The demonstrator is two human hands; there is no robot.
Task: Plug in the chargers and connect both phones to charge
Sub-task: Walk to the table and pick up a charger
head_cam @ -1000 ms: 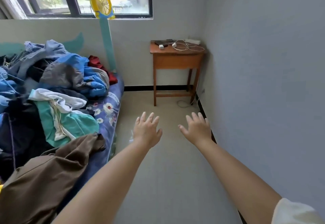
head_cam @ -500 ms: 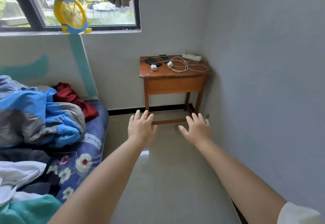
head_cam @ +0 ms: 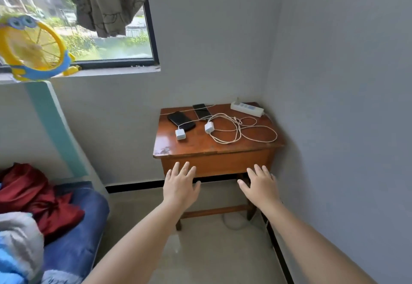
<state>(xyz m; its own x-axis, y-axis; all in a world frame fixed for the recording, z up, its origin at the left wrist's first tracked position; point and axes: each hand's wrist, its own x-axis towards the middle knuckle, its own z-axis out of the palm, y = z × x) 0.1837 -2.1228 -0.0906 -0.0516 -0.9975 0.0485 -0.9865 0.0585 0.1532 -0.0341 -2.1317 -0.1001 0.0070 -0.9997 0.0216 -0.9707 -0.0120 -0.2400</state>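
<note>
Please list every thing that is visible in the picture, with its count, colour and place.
table: 1, brown, in the corner
phones: 2, black, on the table at the back left
chargers: 2, white, mid-table, unplugged
cables: white, looped on the table
power strip: 1, white, back right of the table
fan: 1, yellow and blue, at the windowsill
garment: 1, olive, hanging at the window
bed: 1, blue, lower left, clothes piled on it
left hand: open, empty, before the table
right hand: open, empty, before the table
</note>
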